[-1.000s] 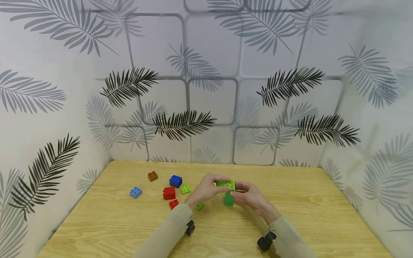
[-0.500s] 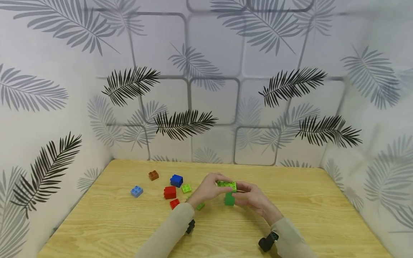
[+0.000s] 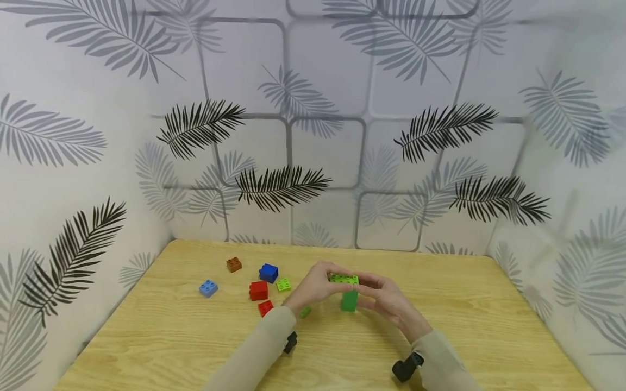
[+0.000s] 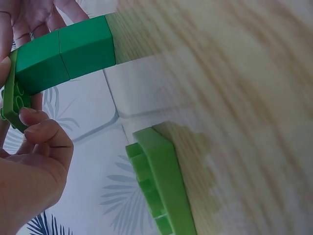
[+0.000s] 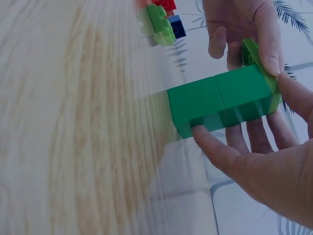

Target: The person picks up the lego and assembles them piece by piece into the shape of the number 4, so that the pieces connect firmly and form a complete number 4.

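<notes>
Pale blue colours the leftmost brick I see on the surface, followed by a brown brick, a red block, a dark blue block and a lime brick. The left forearm slants inward from the bottom; I read its left hand as pinching the left end of a lime plate. That plate lies level, studs up, atop two upright stacked green blocks, near the middle. From the other side the right forearm angles inward, its right hand arched, fingers wrapped about the green blocks, one fingertip against the lower.
</notes>
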{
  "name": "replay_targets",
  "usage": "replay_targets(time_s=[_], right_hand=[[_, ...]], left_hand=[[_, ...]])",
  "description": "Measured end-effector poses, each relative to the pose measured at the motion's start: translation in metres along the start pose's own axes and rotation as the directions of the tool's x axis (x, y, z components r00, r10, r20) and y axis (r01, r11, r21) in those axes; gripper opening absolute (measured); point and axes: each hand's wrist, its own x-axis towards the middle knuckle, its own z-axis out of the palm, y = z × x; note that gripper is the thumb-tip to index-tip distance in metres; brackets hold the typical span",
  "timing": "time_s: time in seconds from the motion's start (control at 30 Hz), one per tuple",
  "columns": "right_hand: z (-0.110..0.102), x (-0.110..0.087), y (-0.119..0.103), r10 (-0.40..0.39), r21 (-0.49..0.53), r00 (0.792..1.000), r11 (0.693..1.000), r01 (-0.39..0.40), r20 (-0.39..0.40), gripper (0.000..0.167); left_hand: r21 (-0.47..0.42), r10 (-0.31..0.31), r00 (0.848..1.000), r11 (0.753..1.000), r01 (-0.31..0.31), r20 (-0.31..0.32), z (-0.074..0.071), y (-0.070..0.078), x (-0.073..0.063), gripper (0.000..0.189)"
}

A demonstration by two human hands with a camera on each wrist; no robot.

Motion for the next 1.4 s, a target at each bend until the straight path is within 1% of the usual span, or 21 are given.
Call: replay_targets(time_s=[0.37, 0.57, 0.73, 0.83, 0.9, 0.97, 1.07, 1.2, 1.4], right_hand=[[0.004, 0.0, 0.002, -0.02, -0.066, 0.999, 0.998, 0.018, -0.028, 0.055], [0.005, -0.001, 0.003, -0.015, -0.091, 0.999, 0.996, 0.012, -0.034, 0.053], [0.003, -0.004, 0.005, -0.018, -0.086, 1.0, 0.996, 0.016, -0.019, 0.054], [0.002, -0.006, 0.007, -0.013, -0.091, 1.0, 0.996, 0.01, -0.025, 0.053], [0.002, -0.006, 0.008, -0.012, -0.101, 0.999, 0.995, 0.009, -0.032, 0.053], [0.002, -0.005, 0.008, -0.01, -0.11, 0.999, 0.994, 0.005, -0.042, 0.053], [0.002, -0.003, 0.008, -0.007, -0.113, 0.999, 0.994, 0.001, -0.048, 0.053], [0.001, -0.003, 0.006, -0.007, -0.12, 0.999, 0.993, 0.001, -0.044, 0.056], [0.001, -0.001, 0.004, -0.011, -0.112, 0.999, 0.994, 0.008, -0.033, 0.06]], left_hand=[[-0.014, -0.043, 0.998, 0.999, 0.043, 0.042, -0.006, -0.001, 0.001, 0.028], [-0.027, -0.012, 0.998, 1.0, 0.014, 0.061, -0.009, -0.005, 0.001, 0.028], [-0.03, 0.003, 0.997, 1.0, -0.001, 0.072, -0.013, -0.009, -0.004, 0.031], [-0.067, -0.027, 0.997, 0.997, 0.032, 0.073, -0.016, -0.012, -0.011, 0.034], [-0.101, -0.053, 0.996, 0.993, 0.06, 0.069, -0.02, -0.013, -0.016, 0.036], [-0.127, -0.066, 0.996, 0.989, 0.074, 0.068, -0.025, -0.015, -0.02, 0.038], [-0.14, -0.058, 0.995, 0.988, 0.07, 0.084, -0.034, -0.019, -0.025, 0.039], [-0.118, -0.056, 0.993, 0.991, 0.068, 0.107, -0.047, -0.022, -0.03, 0.037], [-0.044, -0.086, 0.989, 0.995, 0.092, 0.117, -0.063, -0.026, -0.035, 0.033]])
